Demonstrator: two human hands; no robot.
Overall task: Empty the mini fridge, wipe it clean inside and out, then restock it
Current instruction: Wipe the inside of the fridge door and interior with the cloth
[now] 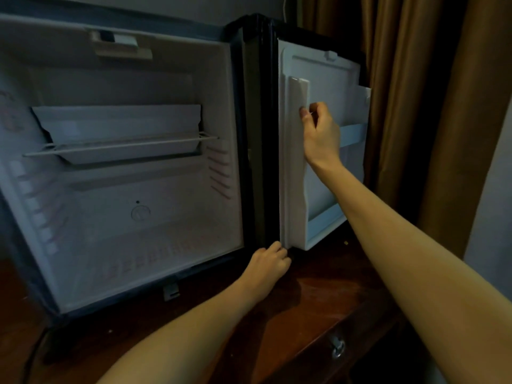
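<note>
The black mini fridge (250,112) stands open on a wooden cabinet, and its white interior (124,231) holds no items. A wire shelf (119,146) sits across the middle under a white cooling plate. The door (327,76) is swung out to the right, its white liner facing me. My right hand (321,134) pinches the vertical white ridge (297,92) on the liner's hinge side, thumb in front and fingers curled behind. My left hand (267,266) grips the door's lower hinge corner with curled fingers. Whether either hand holds a cloth cannot be told.
The dark wooden cabinet top (318,295) runs under the door, with a metal drawer knob (338,347) on its front. Brown curtains (415,106) hang close behind the door. A black cable (33,353) trails from the fridge's lower left. A door shelf rail (354,134) crosses the liner.
</note>
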